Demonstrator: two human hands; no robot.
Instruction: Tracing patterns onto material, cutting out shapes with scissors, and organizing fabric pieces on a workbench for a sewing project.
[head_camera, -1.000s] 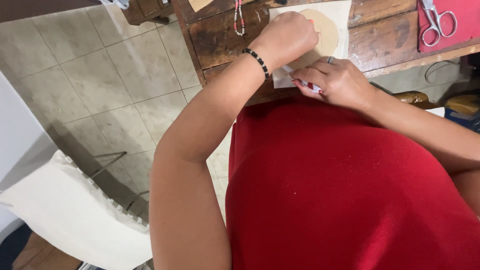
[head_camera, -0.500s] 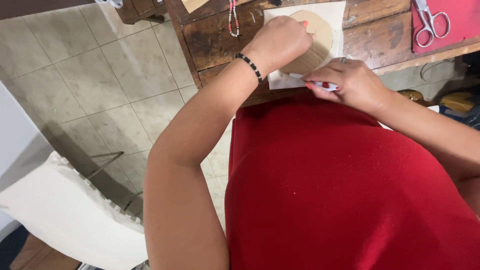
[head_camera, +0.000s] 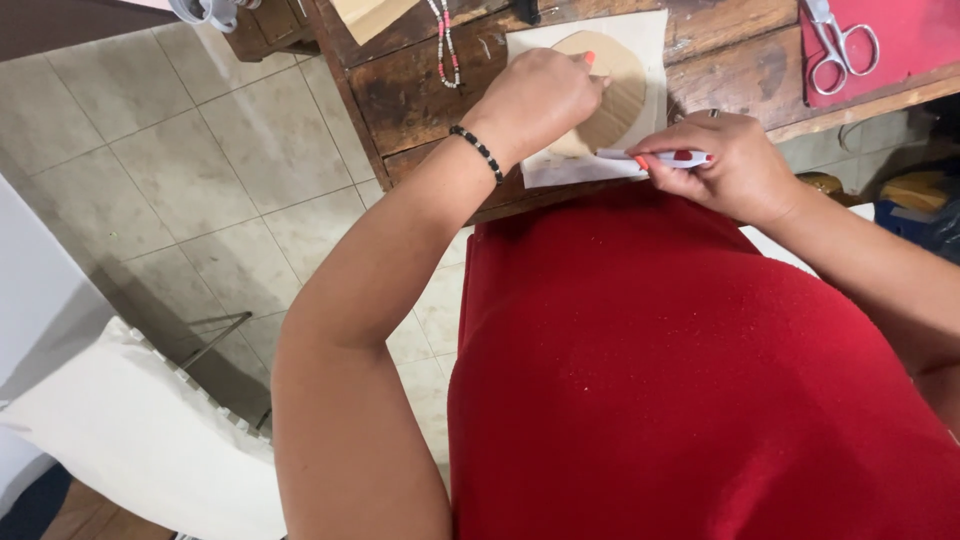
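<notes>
Evidently the round cardboard disc (head_camera: 612, 92) is light, thin and stiff, lying flat on a pale sheet (head_camera: 585, 168) on the wooden table (head_camera: 420, 85) at twelve o'clock; it looks apt to slide, so pressing down on its face seems the best hold. The left hand (head_camera: 535, 100) lies curled, pressing on it. The right hand (head_camera: 735, 165) pinches a white pen (head_camera: 650, 156) at the disc's five o'clock edge.

Grey tiled floor (head_camera: 180, 170) beneath a dark, worn wooden table (head_camera: 410, 85), white fabric (head_camera: 130, 440) lower left
</notes>
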